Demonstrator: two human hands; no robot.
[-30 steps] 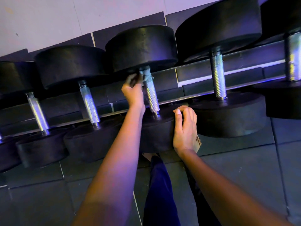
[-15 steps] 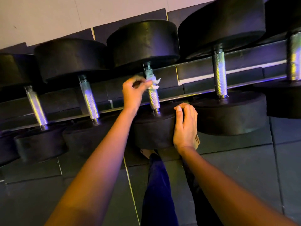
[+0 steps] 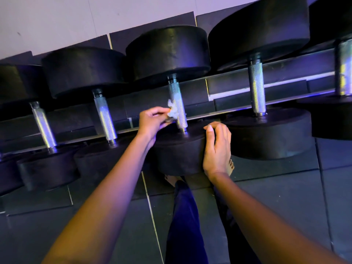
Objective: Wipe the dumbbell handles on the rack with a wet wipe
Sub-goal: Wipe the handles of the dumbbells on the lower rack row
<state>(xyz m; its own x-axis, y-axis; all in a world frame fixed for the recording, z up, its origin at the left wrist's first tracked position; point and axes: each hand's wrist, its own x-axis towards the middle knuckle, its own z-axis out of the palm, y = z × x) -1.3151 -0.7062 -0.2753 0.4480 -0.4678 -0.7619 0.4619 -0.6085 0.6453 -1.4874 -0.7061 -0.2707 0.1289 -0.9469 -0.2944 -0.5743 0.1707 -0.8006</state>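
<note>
Row of black round-headed dumbbells on a low rack, steel handles running front to back, purple light on the metal.

Middle dumbbell: knurled handle standing between far head and near head.

Left hand: thumb and fingertips curled, pinching a crumpled white wet wipe. Wipe pressed to the left side of that handle, on its lower half, a little above the near head. Forearm reaching in from lower left.

Right hand: laid over the right edge of the same dumbbell's near head. Palm against the side wall, fingers bent over the top rim, thumb lying along the top face. Gripping the rim, nothing else in it.

Neighbouring handle to the left and neighbouring handle to the right: both apart from the hands.

Further left, one more handle; at far right, another, cut off by the frame edge.

Below the rack: dark floor mats, pale seams between them. Leg in dark blue trousers at bottom centre. Bare foot partly hidden under the near head.

Behind the rack: pale wall.
</note>
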